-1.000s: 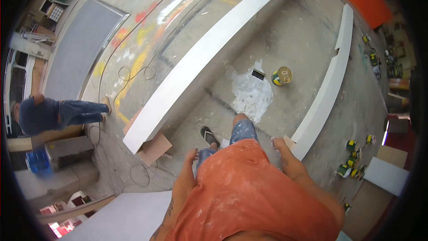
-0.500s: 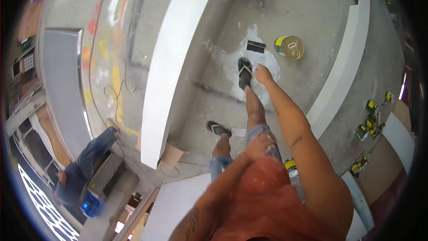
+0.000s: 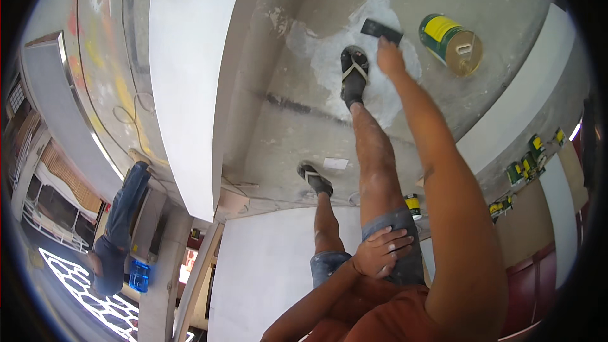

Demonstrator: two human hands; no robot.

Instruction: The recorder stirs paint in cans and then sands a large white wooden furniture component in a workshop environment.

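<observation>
The bare right grip [image 3: 391, 57], hanging at the side 1.0 s ago and apart from the tool 0.5 s ago, has reached the right end of the black, flat, rectangular tool [image 3: 379, 29]. The bare left grip [image 3: 383, 251] has moved from the side onto the right leg of the faded blue denim shorts [image 3: 405, 228]. The right foot's black flip-flop with a pale V-shaped strap [image 3: 353, 79], hidden 1.0 s ago, now shows on the white patch [image 3: 323, 54].

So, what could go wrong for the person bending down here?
The sandalled right foot stands on the white patch; it could slip if that is slick, which I can't tell.
The right hand is at the edge of the black flat tool, with the can close by; a wide swing might knock it.
The left hand rests on the leg, so a stumble might be hard to catch.
</observation>
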